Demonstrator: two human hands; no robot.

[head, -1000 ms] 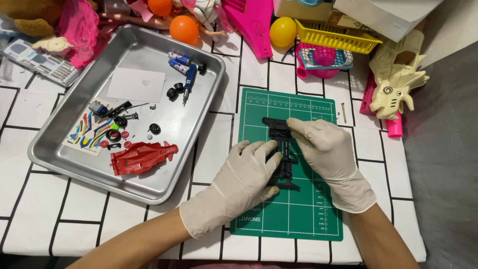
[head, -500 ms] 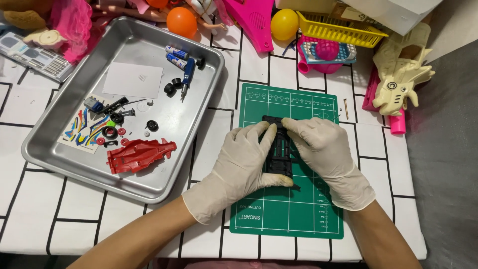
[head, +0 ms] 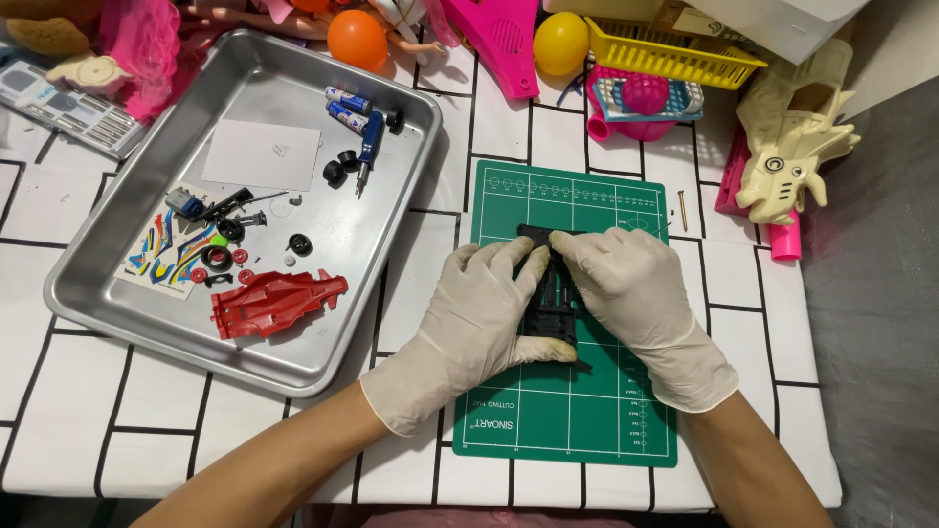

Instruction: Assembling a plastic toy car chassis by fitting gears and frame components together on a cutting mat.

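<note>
Hands shifted slightly left, black chassis [head: 554,298] on green mat [head: 587,411], tiled tablecloth [head: 88,430]

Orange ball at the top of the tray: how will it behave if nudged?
The orange ball looks smooth and round, so it would probably roll freely. It sits outside the metal tray rim among toys, which might stop it. Likely light hollow plastic, judging by its gloss.

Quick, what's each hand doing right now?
Left hand: closed on the black toy car chassis.
Right hand: gripping the same chassis from the other side.
</note>
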